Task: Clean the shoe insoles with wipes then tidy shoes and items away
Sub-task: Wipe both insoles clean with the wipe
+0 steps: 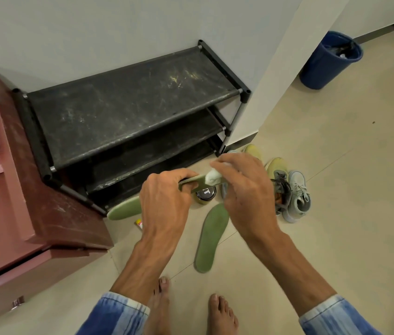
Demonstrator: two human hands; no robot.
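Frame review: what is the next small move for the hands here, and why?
Probably slide the wipe along the held insole toward the left hand. The right hand pinches the wipe against one end of the insole while the left hand grips the other end, so the stretch between them is likely not yet wiped. Two other insoles lie on the floor.

Shoe rack [128, 112] against wall [94, 32], cabinet [21, 213] to its left, shoes [288, 189] right, two insoles [211, 238] on floor [336, 189] in front

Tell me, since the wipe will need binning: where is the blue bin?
Head view, upper right: the blue bin stands on the floor past the wall corner, right of the black shoe rack.
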